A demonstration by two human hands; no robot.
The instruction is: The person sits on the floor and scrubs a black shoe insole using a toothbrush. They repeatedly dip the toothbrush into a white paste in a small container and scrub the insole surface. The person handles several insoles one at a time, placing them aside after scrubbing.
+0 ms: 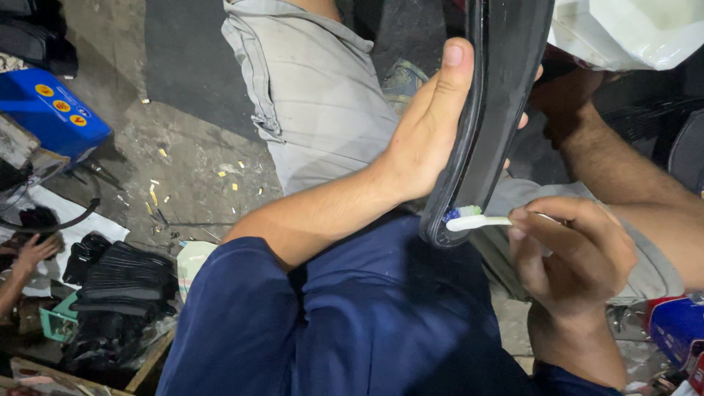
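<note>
My left hand grips a long black curved plastic part, thumb up along its left edge, fingers wrapped behind it. In my right hand is a white toothbrush. Its blue and green bristles press against the lower end of the black part. Both hands are above my lap in dark blue trousers.
Another person in grey shorts stands close ahead, and their arm reaches in from the right. A blue box lies at left, and black parts are stacked at lower left beside another person's hand. Small debris litters the concrete floor.
</note>
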